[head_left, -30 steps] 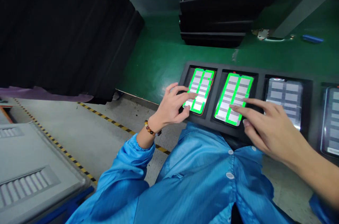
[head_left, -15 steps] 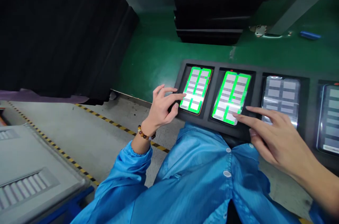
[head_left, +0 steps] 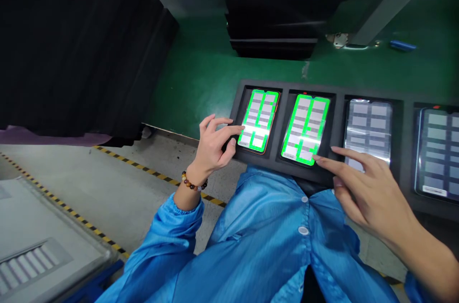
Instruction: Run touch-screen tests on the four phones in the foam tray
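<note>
A long dark tray (head_left: 276, 158) holds several smartphones, each in its own recess. The leftmost phone (head_left: 258, 121) has a lit screen with green bands over white and grey blocks; my left hand (head_left: 216, 143) has its index fingertip at that screen's left edge, fingers apart. On the second phone (head_left: 305, 128), showing a similar green pattern, the index fingertip of my right hand (head_left: 369, 188) is at the lower right corner. That hand's fingers are also spread, with nothing held. A third phone (head_left: 369, 126) and a fourth phone (head_left: 439, 150) show grey and white blocks without green.
Black stacked trays (head_left: 272, 11) stand at the back of the green bench (head_left: 201, 73). A tall black stack (head_left: 71, 49) rises at left. A blue cylinder (head_left: 402, 45) lies near a metal post (head_left: 398, 2). A grey cabinet (head_left: 53, 241) stands lower left, beside striped floor tape (head_left: 143, 169).
The view has shifted slightly, so the tray and bench appear further left. Both index fingers stay at the same phones, and a thin dark line now shows near the second screen's bottom.
</note>
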Demonstrator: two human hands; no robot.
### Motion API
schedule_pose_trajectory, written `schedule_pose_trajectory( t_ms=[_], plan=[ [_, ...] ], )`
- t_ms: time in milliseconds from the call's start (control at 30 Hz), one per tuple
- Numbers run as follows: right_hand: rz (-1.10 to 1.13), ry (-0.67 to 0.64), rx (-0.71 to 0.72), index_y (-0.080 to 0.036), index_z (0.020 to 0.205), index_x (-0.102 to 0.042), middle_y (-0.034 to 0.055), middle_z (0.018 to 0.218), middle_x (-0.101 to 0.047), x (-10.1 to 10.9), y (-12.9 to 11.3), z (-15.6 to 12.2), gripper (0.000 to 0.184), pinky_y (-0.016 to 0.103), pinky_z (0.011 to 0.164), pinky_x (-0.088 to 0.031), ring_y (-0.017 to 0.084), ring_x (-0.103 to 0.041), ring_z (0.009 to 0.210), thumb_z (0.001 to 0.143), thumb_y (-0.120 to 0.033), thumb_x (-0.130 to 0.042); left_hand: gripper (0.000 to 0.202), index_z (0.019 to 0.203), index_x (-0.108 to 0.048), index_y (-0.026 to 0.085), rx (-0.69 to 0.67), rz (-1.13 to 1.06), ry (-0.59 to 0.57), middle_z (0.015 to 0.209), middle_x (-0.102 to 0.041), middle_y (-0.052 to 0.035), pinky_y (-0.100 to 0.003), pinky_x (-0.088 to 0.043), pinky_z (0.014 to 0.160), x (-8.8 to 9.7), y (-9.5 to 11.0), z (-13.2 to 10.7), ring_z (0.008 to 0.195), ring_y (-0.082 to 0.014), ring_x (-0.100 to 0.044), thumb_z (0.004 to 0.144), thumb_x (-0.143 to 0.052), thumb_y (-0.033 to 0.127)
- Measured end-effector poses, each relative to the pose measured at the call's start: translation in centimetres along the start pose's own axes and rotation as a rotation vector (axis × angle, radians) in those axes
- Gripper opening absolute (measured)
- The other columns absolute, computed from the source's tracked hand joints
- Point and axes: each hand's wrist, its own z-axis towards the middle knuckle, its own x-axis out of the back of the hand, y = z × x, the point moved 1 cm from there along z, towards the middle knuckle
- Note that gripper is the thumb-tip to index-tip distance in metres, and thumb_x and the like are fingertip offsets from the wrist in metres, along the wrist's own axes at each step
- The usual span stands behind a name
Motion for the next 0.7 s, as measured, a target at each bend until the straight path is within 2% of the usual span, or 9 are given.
schedule_pose_trajectory(
  t_ms=[133,400,500,600,700],
  plan=[
    [0.014,0.016,-0.05,-0.02,0.146,-0.06,0.0085,0.123,-0.076,-0.5,-0.1,1.3,0.041,0.047,0.103,-0.048,0.033,-0.059,0.142,0.105,-0.016,-0.052,0.028,0.123,-0.072,0.026,-0.015,0.022,0.006,0.121,-0.086,-0.0004,-0.056,-0.034,0.124,-0.2,0.6,0.2,0.123,-0.0286,-0.072,0.102,-0.053,0.023],
    [0.012,-0.013,0.023,-0.017,0.144,-0.059,0.0103,0.122,-0.075,-1.9,-1.5,4.7,0.039,0.047,0.105,-0.046,0.034,-0.059,0.139,0.106,-0.017,-0.05,0.03,0.124,-0.07,0.023,-0.192,-0.03,-0.107,0.128,-0.084,-0.0006,-0.054,-0.035,0.125,-1.1,3.5,1.7,0.125,-0.03,-0.07,0.097,-0.056,0.023],
    [-0.005,-0.022,0.012,-0.02,0.146,-0.06,0.0111,0.123,-0.075,-1.5,-0.9,4.1,0.041,0.049,0.103,-0.047,0.035,-0.06,0.14,0.106,-0.019,-0.051,0.029,0.122,-0.071,0.025,-0.176,-0.02,-0.093,0.125,-0.085,0.0013,-0.053,-0.035,0.124,-0.6,3.0,1.1,0.123,-0.0287,-0.071,0.099,-0.055,0.022],
    [-0.009,-0.025,-0.028,-0.024,0.146,-0.06,0.0113,0.128,-0.074,-0.9,0.0,2.9,0.042,0.052,0.098,-0.049,0.038,-0.061,0.141,0.106,-0.021,-0.051,0.027,0.12,-0.072,0.026,-0.081,0.027,-0.036,0.123,-0.086,0.0023,-0.054,-0.033,0.124,0.1,1.8,-0.2,0.123,-0.0278,-0.071,0.1,-0.054,0.023],
    [0.022,-0.057,-0.099,-0.027,0.148,-0.057,0.0115,0.122,-0.075,-0.3,0.5,1.9,0.044,0.057,0.095,-0.05,0.042,-0.059,0.145,0.105,-0.022,-0.049,0.03,0.122,-0.072,0.027,-0.012,0.066,-0.009,0.124,-0.086,0.0029,-0.056,-0.033,0.124,0.5,1.0,-1.2,0.125,-0.0282,-0.071,0.099,-0.054,0.023]
  ],
)
